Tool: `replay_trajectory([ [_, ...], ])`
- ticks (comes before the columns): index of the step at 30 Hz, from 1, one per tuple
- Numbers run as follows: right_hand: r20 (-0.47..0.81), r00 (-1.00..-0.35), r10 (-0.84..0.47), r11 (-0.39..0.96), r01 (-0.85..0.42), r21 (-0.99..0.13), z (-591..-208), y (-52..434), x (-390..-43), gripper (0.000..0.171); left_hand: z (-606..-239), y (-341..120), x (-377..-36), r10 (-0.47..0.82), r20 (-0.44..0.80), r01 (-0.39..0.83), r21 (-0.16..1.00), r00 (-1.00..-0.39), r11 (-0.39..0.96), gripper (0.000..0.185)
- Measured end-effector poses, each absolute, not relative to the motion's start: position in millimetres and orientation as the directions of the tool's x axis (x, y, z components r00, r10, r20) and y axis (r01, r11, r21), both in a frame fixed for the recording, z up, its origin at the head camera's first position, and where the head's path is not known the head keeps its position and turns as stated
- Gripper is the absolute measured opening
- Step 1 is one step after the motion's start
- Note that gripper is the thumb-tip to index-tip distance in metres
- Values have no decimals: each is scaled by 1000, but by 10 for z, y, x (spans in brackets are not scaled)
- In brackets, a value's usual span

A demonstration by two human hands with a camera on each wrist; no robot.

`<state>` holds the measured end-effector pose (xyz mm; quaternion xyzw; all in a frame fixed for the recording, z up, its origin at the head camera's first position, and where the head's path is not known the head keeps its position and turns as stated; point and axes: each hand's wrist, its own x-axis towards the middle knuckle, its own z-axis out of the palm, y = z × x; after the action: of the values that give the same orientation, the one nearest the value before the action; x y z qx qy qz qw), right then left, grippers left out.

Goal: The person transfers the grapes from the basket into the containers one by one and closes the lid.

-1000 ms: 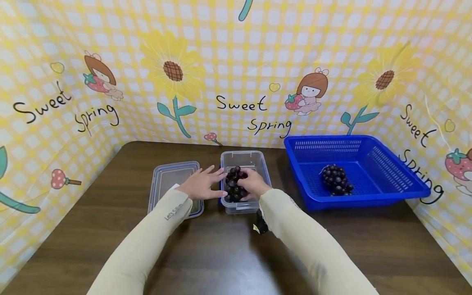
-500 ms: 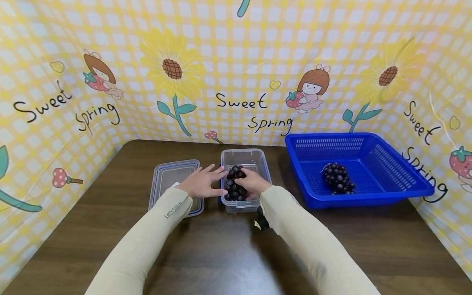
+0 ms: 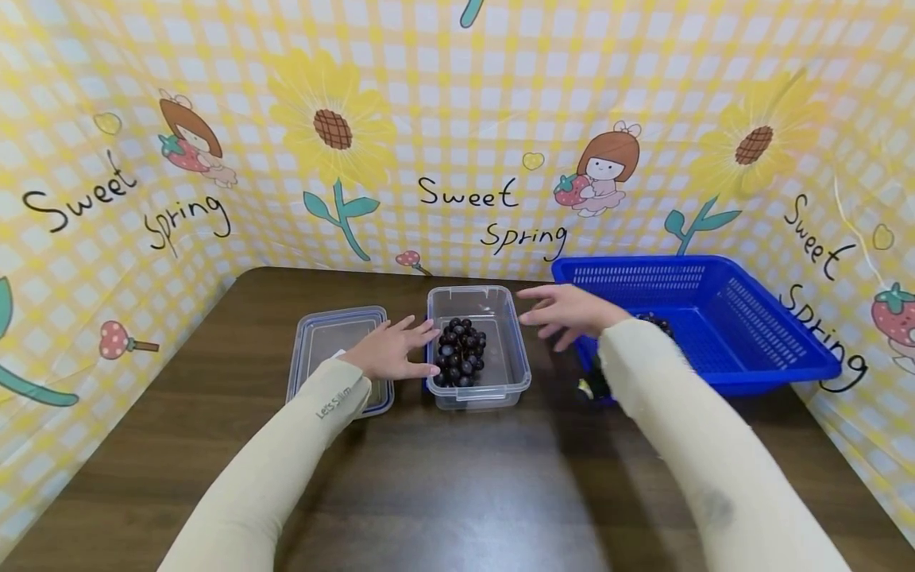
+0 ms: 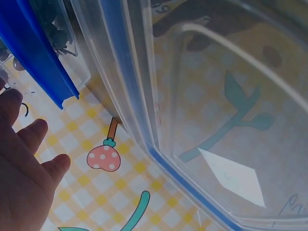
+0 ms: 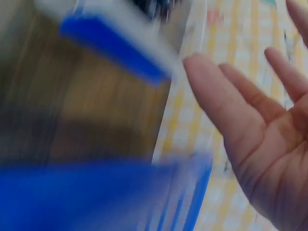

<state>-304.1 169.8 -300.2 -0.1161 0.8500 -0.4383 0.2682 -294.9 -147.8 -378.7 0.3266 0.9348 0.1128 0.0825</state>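
Left hand (image 3: 391, 355), fingers straight and spread, rests against the left wall of the clear container (image 3: 477, 349) holding a grape bunch (image 3: 461, 361), lid (image 3: 337, 357) beside it; right hand (image 3: 572, 311), fingers loosely apart and empty, hovers between container and blue basket (image 3: 736, 326).

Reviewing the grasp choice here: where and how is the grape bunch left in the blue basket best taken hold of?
Probably from above, fingers curled round the top of the grape bunch: the blue basket is open-topped, with raised walls blocking a side approach. The right hand, open, is nearest, at the basket's left rim; its arm hides most of the bunch, so no stem shows.
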Motion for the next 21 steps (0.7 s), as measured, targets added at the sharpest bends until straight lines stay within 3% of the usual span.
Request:
replay_trajectory([
  [11,-349,-887,-301,619,97,-779,-2844,2976,-2903,76,-3790,-1480,-2920,622,-90,584,266,-777,767,72],
  [21,-413,-859,-304,586,173,-791,-2845,3471,-2907,78,-3750,-1454,-2926,614,-92,573,271,-784,773,72],
])
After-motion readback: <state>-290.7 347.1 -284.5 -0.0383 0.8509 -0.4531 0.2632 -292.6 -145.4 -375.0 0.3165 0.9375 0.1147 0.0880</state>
